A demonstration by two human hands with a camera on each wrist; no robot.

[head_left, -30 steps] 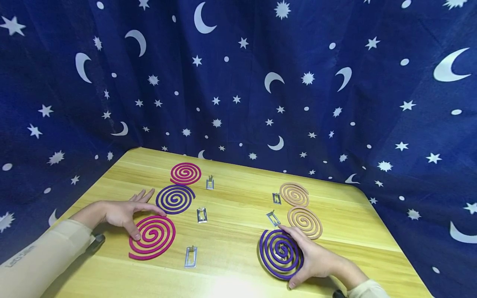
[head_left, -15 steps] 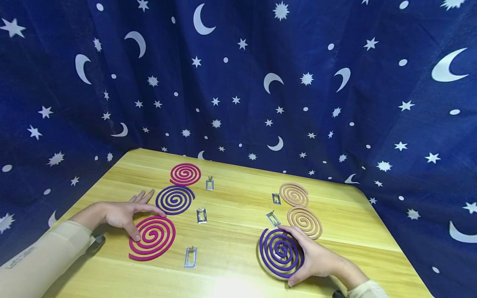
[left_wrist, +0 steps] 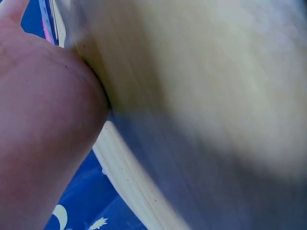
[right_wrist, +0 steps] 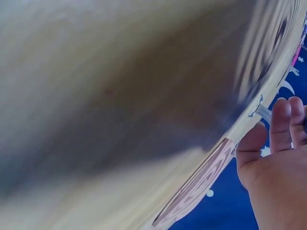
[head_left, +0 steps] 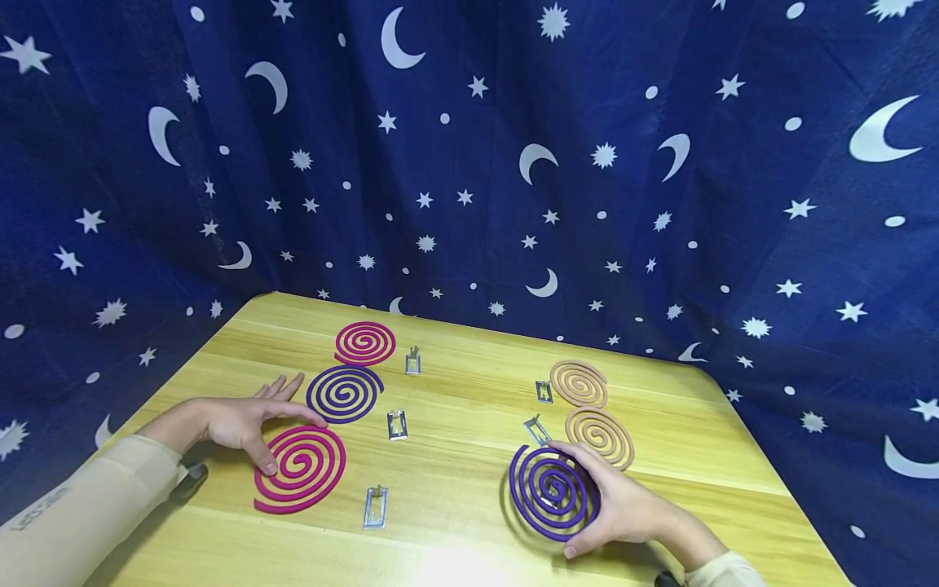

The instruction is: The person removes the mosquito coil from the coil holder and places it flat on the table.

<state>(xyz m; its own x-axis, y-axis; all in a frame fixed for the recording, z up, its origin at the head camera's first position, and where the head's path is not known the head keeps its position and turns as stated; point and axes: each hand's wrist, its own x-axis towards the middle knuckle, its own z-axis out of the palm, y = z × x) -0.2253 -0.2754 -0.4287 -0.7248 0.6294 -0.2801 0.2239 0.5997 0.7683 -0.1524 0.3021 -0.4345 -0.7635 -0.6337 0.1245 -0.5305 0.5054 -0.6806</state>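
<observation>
In the head view my right hand (head_left: 619,509) grips a purple mosquito coil (head_left: 519,509) across its edges, thumb at the near side and fingers at the far side. The coil is raised off the table, its shadow apart from it. A metal piece shows between its rings. My left hand (head_left: 238,424), fingers spread, rests beside a pink mosquito coil (head_left: 323,489) lying flat; the thumb and index finger touch its edge. The right wrist view shows the right hand (right_wrist: 276,158) curled; what it holds is hidden there. In the left wrist view only part of the left hand (left_wrist: 48,115) appears.
Behind the left hand lie a purple coil (head_left: 370,403) and a pink coil (head_left: 381,359). Two tan coils (head_left: 579,399) (head_left: 627,448) lie at right. Several metal coil stands (head_left: 366,509) are spread over the wooden table (head_left: 455,456). A starry blue curtain (head_left: 469,147) hangs behind.
The purple coil in my right hand has risen a little, and its shadow has drawn apart from it. My left hand and the pink coil have stayed in place.
</observation>
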